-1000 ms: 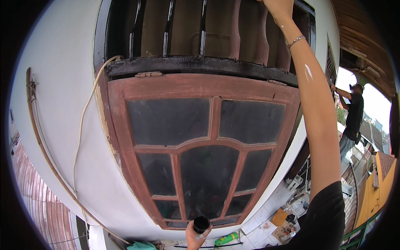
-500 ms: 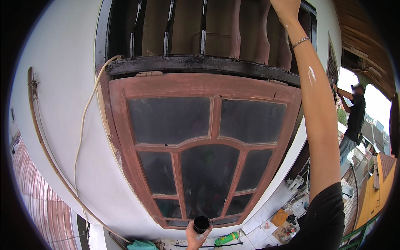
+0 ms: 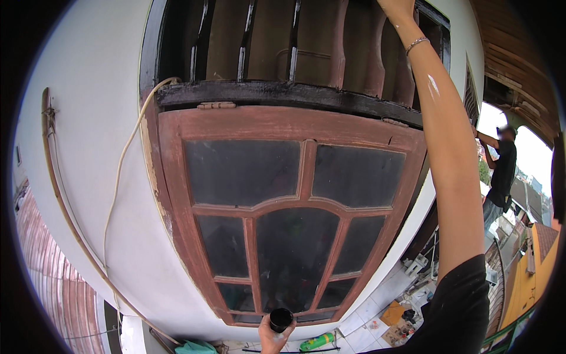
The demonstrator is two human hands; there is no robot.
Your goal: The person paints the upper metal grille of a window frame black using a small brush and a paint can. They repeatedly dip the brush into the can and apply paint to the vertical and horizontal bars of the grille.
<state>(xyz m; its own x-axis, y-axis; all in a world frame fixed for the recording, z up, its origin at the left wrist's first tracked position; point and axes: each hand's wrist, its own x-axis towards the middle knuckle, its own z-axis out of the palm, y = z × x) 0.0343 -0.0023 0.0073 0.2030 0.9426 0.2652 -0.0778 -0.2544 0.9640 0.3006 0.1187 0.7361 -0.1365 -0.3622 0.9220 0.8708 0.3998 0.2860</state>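
Note:
Low in the picture, my left hand point(image 3: 272, 337) is wrapped round a small round cup point(image 3: 281, 320), dark inside, in front of the window's lower end. My right arm reaches up along the right side, a bracelet at its wrist and a white smear on the forearm. At the top edge my right hand point(image 3: 398, 8) is cut off, so its fingers and anything in them are hidden. It is nearest the wooden grille above the window. The grille's left bars point(image 3: 244, 41) are glossy black, while the bars to the right point(image 3: 339, 44) are brown. A black crossbeam point(image 3: 295, 94) runs beneath them.
Below the beam hangs a brown window panel point(image 3: 306, 171) with dark panes and hinges point(image 3: 216, 105). A pale cable point(image 3: 121, 162) and a curved stick point(image 3: 59, 192) run down the white wall at left. Another person point(image 3: 501, 171) stands far right. A green cylinder point(image 3: 317, 341) lies below.
The view has shifted slightly. My right hand has moved a little up and left at the grille. My left hand still holds the cup, slightly lower and further left.

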